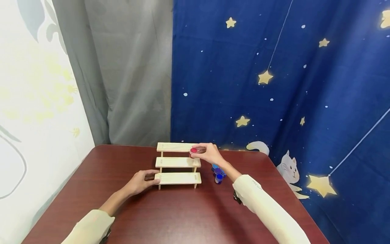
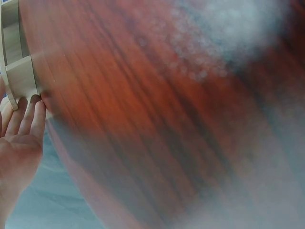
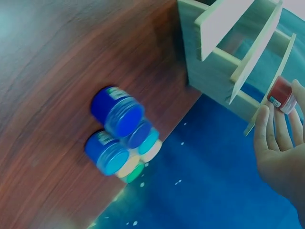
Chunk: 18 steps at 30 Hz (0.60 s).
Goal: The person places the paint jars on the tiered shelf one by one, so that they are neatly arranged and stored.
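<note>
A three-step wooden display rack (image 1: 178, 162) stands on the table. My left hand (image 1: 138, 183) holds the left end of its lowest step, thumb at the front and fingers behind; the left wrist view shows the fingers (image 2: 28, 119) against the rack's side. Over the right end of the top step, my right hand (image 1: 208, 154) pinches a small jar of red paint (image 1: 193, 151). In the right wrist view this red jar (image 3: 281, 93) is tilted between thumb and fingertips, close over the top step.
Right of the rack stands a cluster of several small paint jars (image 3: 116, 112) in blues, green and cream, below my right forearm. The dark red wooden table (image 1: 182, 217) runs back to a grey curtain (image 1: 137, 74) and a blue star-patterned curtain (image 1: 213, 67).
</note>
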Motion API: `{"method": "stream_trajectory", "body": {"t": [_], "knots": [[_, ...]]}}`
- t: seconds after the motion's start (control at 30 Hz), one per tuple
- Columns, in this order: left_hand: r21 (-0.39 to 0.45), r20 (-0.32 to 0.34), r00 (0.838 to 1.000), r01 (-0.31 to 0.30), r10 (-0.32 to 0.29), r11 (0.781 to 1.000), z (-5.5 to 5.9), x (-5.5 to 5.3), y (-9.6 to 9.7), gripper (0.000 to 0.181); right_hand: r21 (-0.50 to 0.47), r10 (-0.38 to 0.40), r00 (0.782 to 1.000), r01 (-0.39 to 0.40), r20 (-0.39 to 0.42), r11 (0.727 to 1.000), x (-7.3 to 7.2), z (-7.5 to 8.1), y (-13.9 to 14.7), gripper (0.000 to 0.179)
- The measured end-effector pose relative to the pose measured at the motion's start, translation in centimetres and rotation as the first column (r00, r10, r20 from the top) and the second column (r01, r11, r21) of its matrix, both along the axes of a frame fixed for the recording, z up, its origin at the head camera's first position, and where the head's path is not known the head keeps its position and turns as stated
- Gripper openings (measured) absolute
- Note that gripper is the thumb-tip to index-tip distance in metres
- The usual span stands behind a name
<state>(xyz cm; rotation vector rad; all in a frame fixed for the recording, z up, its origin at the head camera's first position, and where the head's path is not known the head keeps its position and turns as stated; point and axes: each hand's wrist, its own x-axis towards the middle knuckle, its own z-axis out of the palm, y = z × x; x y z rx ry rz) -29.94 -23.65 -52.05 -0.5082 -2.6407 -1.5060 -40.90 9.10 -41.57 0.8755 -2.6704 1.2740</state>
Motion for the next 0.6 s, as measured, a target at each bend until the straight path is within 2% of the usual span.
{"method": "stream_trajectory", "body": {"t": [0.6], "knots": [[0.008,0.0,1.0,-0.017,0.017,1.0,-0.2,0.1,0.0,0.044,-0.034,0.021,1.0,-0.021,-0.018,0.999,-0.9,0.9,-8.0,0.041]]}}
